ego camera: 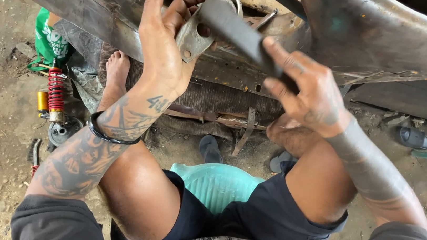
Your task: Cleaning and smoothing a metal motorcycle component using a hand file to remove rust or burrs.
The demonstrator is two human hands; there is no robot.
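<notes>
Against the bracket (192, 41) in the left hand (162, 51), the right hand (314, 93) grips a file (239, 30).

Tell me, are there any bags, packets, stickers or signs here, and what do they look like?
Green bag: on the dirt ground at the far left, above the red spring part and partly under the big metal panel; soft and crumpled, bright green with white printing.
No stickers, signs or screens show anywhere else.
</notes>
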